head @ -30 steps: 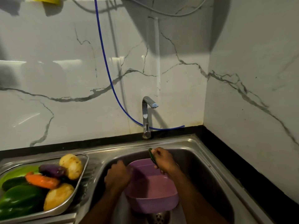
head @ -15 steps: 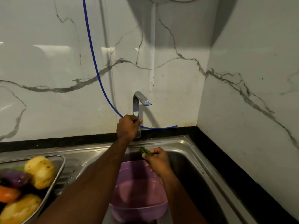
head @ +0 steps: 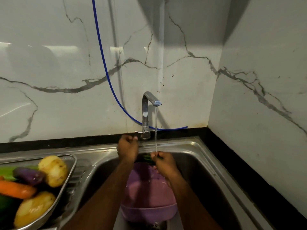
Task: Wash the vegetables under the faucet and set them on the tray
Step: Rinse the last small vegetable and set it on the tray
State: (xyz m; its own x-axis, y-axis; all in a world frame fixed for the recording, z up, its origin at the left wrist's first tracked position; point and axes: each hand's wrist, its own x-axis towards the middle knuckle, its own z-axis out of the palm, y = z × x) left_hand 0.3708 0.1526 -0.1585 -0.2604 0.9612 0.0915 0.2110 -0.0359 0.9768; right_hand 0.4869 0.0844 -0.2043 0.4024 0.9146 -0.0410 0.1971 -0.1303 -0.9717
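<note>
Water runs from the chrome faucet in a thin stream onto my right hand, which is shut on a small dark green vegetable over the purple bowl. My left hand hovers just below the faucet's lever with fingers curled, holding nothing. The steel tray at the left holds two potatoes, a purple eggplant, a carrot and green vegetables.
The purple bowl sits inside the steel sink. A blue hose hangs down the marble wall and runs behind the faucet. A black counter strip borders the sink on the right, against the side wall.
The water now flows. My left hand came down off the faucet lever. My right hand raised the green vegetable into the stream.
</note>
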